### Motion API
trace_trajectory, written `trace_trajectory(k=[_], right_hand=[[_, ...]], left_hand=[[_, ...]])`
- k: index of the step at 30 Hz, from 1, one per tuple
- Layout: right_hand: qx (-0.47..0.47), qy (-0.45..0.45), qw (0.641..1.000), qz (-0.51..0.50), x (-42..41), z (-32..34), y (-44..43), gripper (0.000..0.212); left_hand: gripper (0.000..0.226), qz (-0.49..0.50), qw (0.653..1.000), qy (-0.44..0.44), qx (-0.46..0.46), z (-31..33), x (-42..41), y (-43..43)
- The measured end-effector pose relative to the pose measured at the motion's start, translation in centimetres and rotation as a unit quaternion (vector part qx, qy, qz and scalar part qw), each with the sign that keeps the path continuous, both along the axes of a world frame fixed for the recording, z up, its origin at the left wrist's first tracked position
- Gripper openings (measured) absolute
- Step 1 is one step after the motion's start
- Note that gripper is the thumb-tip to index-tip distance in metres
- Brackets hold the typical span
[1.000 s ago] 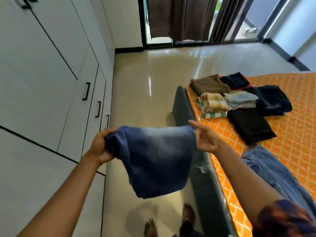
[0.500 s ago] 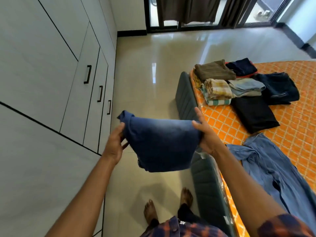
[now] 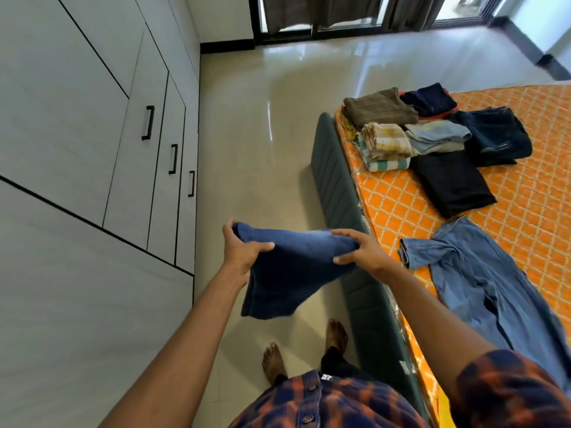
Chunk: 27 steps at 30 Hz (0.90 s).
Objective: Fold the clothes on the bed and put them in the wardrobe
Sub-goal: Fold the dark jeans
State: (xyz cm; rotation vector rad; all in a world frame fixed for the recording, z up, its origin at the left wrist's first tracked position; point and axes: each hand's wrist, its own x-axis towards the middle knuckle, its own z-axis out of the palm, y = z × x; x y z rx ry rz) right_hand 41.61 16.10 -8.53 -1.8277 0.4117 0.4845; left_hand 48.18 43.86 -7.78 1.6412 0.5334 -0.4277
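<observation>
A folded pair of blue jeans (image 3: 290, 270) hangs in the air over the floor beside the bed. My left hand (image 3: 241, 251) grips its left end, thumb across the top. My right hand (image 3: 361, 251) grips the right end, fingers curled round the fold. The orange patterned bed (image 3: 525, 217) holds several folded clothes (image 3: 432, 140) near its far corner and a light blue denim shirt (image 3: 482, 279) lying unfolded near me. The white wardrobe (image 3: 92, 149) lines the left wall with its doors closed.
A glossy tiled floor (image 3: 262, 134) runs between wardrobe and bed. The bed's dark green padded side (image 3: 343, 205) stands just right of my hands. Black door handles (image 3: 148, 122) stick out of the wardrobe. My bare feet (image 3: 275, 359) stand near the bed's side.
My hands have come closer together and lower, folding the jeans into a narrower bundle. The view has tilted down, showing more of my shirt and feet.
</observation>
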Motion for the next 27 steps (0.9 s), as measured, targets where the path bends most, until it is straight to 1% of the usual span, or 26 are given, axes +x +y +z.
trace_trajectory(k=[1,2,3,4,6,8,10,11,12,13,14,15,16,17,19,21,24,26,27], right_hand=[[-0.031,0.016,0.999,0.022,-0.1,-0.1,0.1,0.054],[-0.057,0.025,0.998,0.026,0.1,-0.3,0.1,0.049],[-0.073,0.034,0.996,0.026,0.4,-0.2,0.1,0.044],[-0.082,0.043,0.995,0.030,0.9,0.0,0.2,0.042],[-0.111,0.048,0.988,0.100,1.8,1.0,0.9,0.046],[-0.209,0.038,0.959,0.188,2.1,1.4,2.0,0.040],[-0.312,0.005,0.928,0.203,1.8,2.0,3.0,0.026],[-0.333,-0.020,0.924,0.188,1.6,2.1,3.0,0.021],[-0.325,-0.046,0.929,0.171,1.4,1.8,2.6,0.019],[-0.273,-0.068,0.950,0.135,1.0,1.6,2.0,0.020],[-0.186,-0.081,0.976,0.080,0.6,1.6,1.4,0.023],[-0.094,-0.087,0.991,0.022,0.1,1.7,1.1,0.025],[-0.013,-0.093,0.995,-0.028,-0.4,1.8,0.9,0.027],[0.044,-0.099,0.992,-0.062,-0.8,1.8,1.1,0.027],[0.107,-0.103,0.984,-0.100,-1.3,2.1,2.0,0.026],[0.118,-0.095,0.981,-0.119,-1.4,2.7,3.0,0.028],[0.087,-0.063,0.989,-0.101,-1.4,3.7,3.7,0.045],[0.044,-0.023,0.997,-0.061,-1.4,4.3,3.7,0.054],[0.024,0.008,0.998,-0.051,-1.4,4.3,3.6,0.055]], left_hand=[[0.101,-0.039,0.999,-0.015,0.007,0.0,-0.2,0.5],[0.093,-0.092,0.995,-0.027,0.033,0.4,-0.6,0.9],[0.083,-0.154,0.984,-0.037,0.078,0.6,-0.9,1.4],[0.075,-0.212,0.967,-0.052,0.132,0.9,-0.9,1.9],[0.065,-0.280,0.931,-0.082,0.219,1.4,-0.7,2.5],[0.050,-0.300,0.911,-0.104,0.263,2.1,-0.6,3.0],[0.035,-0.289,0.911,-0.123,0.266,2.4,-0.5,3.4],[0.031,-0.280,0.915,-0.133,0.259,2.4,-0.4,3.6],[0.029,-0.265,0.923,-0.141,0.240,2.5,-0.6,3.7],[0.030,-0.243,0.936,-0.147,0.209,2.5,-0.9,4.1],[0.031,-0.214,0.951,-0.149,0.167,2.4,-1.1,4.3],[0.033,-0.180,0.965,-0.147,0.123,2.2,-1.3,4.5],[0.034,-0.145,0.975,-0.144,0.084,2.2,-1.4,4.6],[0.035,-0.114,0.982,-0.140,0.049,2.1,-1.6,4.5],[0.034,-0.067,0.990,-0.122,-0.010,2.2,-1.4,4.1],[0.030,-0.051,0.993,-0.103,-0.023,2.2,-1.2,4.0],[0.024,-0.023,0.998,-0.066,-0.006,2.2,-0.5,4.1],[0.030,0.001,1.000,-0.028,-0.009,2.5,0.1,3.9],[0.039,0.003,1.000,-0.006,-0.019,2.9,0.3,3.7]])
